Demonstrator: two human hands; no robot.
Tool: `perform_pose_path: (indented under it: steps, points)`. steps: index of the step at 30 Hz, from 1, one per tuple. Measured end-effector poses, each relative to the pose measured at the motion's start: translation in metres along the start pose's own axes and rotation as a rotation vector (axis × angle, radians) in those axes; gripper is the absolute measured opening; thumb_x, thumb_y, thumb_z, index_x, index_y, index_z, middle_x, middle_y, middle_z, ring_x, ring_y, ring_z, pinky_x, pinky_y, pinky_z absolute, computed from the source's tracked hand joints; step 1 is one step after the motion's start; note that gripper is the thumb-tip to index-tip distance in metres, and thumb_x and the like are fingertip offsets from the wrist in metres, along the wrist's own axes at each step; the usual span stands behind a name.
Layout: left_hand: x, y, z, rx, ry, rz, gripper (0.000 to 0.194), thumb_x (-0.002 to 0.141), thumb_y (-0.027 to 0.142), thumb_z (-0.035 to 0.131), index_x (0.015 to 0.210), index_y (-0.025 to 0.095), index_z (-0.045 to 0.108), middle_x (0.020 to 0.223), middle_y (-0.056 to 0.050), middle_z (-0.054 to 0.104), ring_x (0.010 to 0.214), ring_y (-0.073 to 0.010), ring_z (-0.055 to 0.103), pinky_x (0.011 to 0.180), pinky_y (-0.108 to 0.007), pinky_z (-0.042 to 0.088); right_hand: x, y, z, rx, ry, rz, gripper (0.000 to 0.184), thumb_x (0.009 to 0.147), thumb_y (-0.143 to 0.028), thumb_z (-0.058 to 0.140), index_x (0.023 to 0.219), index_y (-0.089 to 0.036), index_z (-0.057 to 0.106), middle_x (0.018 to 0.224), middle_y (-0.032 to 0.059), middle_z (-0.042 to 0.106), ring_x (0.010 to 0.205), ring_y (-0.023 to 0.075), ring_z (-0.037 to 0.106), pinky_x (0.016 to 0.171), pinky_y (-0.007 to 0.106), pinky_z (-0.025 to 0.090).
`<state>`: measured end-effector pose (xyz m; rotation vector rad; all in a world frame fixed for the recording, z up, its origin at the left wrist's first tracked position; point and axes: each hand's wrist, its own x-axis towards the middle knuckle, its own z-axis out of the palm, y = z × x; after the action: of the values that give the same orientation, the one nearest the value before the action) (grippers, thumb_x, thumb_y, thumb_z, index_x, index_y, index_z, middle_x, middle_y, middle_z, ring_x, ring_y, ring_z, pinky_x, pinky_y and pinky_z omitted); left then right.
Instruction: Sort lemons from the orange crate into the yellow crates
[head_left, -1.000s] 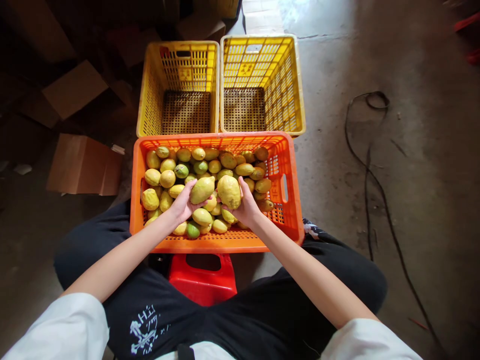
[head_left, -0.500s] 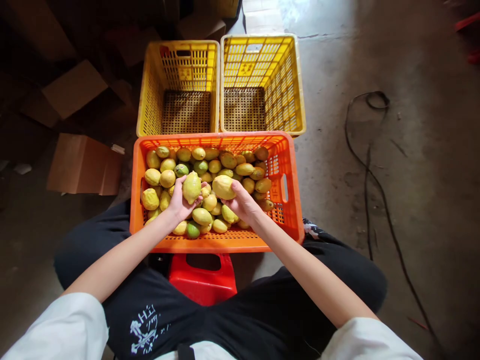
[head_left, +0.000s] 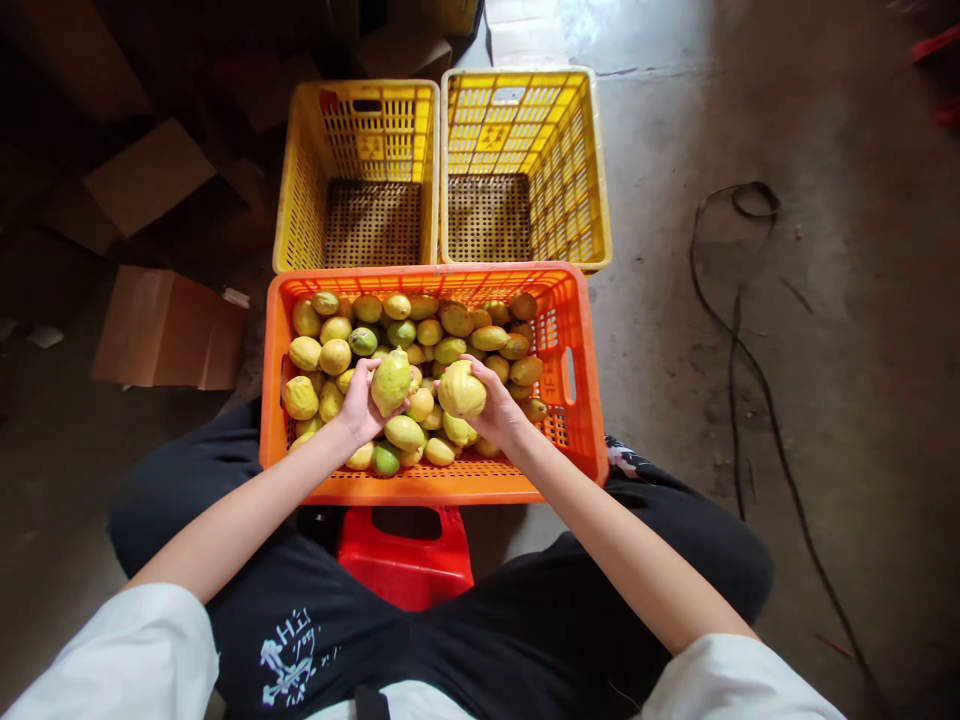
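An orange crate (head_left: pixel 577 440) in front of my knees is heaped with several yellow and green lemons (head_left: pixel 334 356). My left hand (head_left: pixel 358 405) is closed round a yellow-green lemon (head_left: pixel 391 383), held upright just above the heap. My right hand (head_left: pixel 491 405) grips a second, rounder yellow lemon (head_left: pixel 460 390) beside it. Both hands hover over the near middle of the crate, a few centimetres apart.
Two yellow crates, one on the left (head_left: pixel 300 190) and one on the right (head_left: pixel 589 170), stand side by side behind the orange one, with nothing in them. A red stool (head_left: pixel 405 560) is between my legs. Cardboard boxes (head_left: pixel 169 330) lie at left. A black cable (head_left: pixel 739 330) runs across the concrete floor at right.
Both hands have kept their lemons and turned them in the fingers. The left lemon now stands more upright; the right lemon has rolled and dropped slightly toward me.
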<state>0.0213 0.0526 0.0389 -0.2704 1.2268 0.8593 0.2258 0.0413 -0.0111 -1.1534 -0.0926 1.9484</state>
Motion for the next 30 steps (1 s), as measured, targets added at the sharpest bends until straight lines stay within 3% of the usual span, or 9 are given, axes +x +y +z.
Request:
perform_pose_path:
  steps: [5,11,19,25,30]
  points:
    - [-0.004,0.000,0.005,0.002,0.015,-0.012,0.040,0.111,0.031,0.047,0.119,0.010,0.080,0.075,-0.011,0.077,0.055,-0.0216,0.070,0.049,-0.028,0.059,0.001,0.002,0.000,-0.002,-0.001,0.091,0.042,0.077,-0.044,0.101,0.100,-0.028,0.070,0.090,0.0023,0.083,0.101,0.0332,0.089,0.085,0.045,0.076]
    - [0.000,0.000,0.002,-0.015,0.029,0.015,0.039,0.111,0.031,0.047,0.123,0.012,0.080,0.076,-0.011,0.078,0.056,-0.0221,0.071,0.048,-0.027,0.058,-0.001,0.001,0.000,0.073,-0.055,0.049,0.040,0.075,-0.036,0.095,0.106,-0.029,0.071,0.097,0.0026,0.085,0.107,0.0333,0.088,0.090,0.047,0.076]
    - [0.007,0.001,-0.007,-0.074,0.049,-0.007,0.034,0.115,0.045,0.056,0.118,0.018,0.076,0.071,-0.005,0.072,0.053,-0.0200,0.070,0.044,-0.025,0.057,0.000,0.001,-0.002,0.082,-0.007,0.038,0.037,0.081,-0.044,0.097,0.104,-0.027,0.074,0.101,0.0035,0.085,0.087,0.0235,0.082,0.072,0.035,0.072]
    - [-0.001,0.000,0.002,-0.023,0.070,-0.003,0.041,0.122,0.049,0.051,0.116,0.017,0.077,0.068,-0.002,0.068,0.050,-0.0178,0.065,0.045,-0.025,0.058,0.001,0.003,0.002,0.028,0.042,0.050,0.049,0.075,-0.058,0.105,0.095,-0.030,0.070,0.089,0.0033,0.082,0.102,0.0342,0.087,0.079,0.046,0.078]
    - [-0.005,-0.003,0.007,0.026,0.046,0.003,0.041,0.124,0.043,0.046,0.119,0.017,0.077,0.074,-0.005,0.073,0.060,-0.0192,0.071,0.060,-0.031,0.069,-0.001,0.000,0.007,0.041,0.042,0.081,0.049,0.075,-0.060,0.104,0.095,-0.028,0.071,0.090,0.0075,0.084,0.108,0.0379,0.088,0.084,0.049,0.079]
